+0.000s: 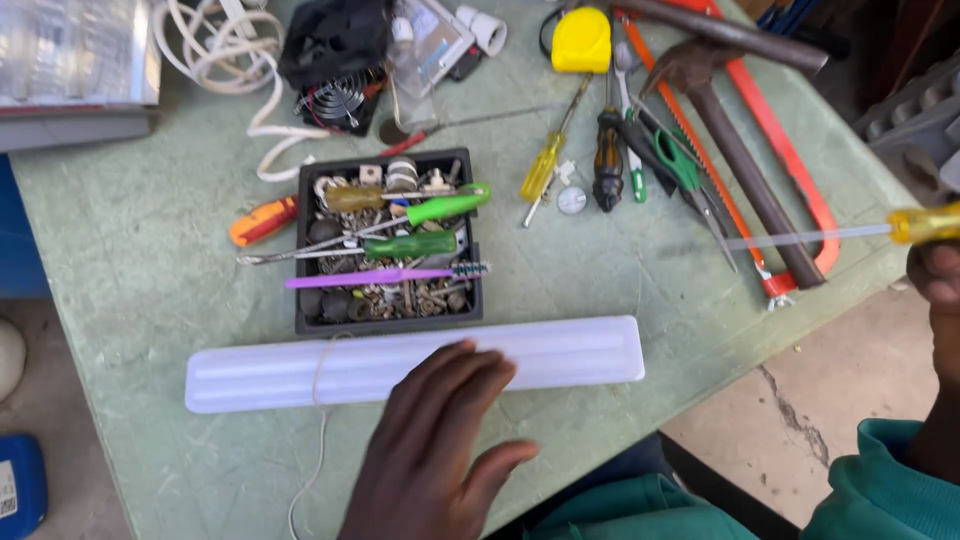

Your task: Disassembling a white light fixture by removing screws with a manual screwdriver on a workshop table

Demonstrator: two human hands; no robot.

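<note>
Your left hand (440, 440) lies flat, fingers spread wide, fingertips on the long white cover (410, 362) to pin it against the green table (120, 260). Your right hand (938, 275) at the frame's edge grips a yellow-handled screwdriver (820, 236), shaft pointing inward over the hammer (740, 160) (blurred, so mid-swing, I'd judge). The black tray (390, 240) of screws and screwdrivers sits just behind the cover.

White light cover (300, 370), pale green table (130, 250), black tray (305, 250), yellow-handled screwdriver (925, 223).
</note>
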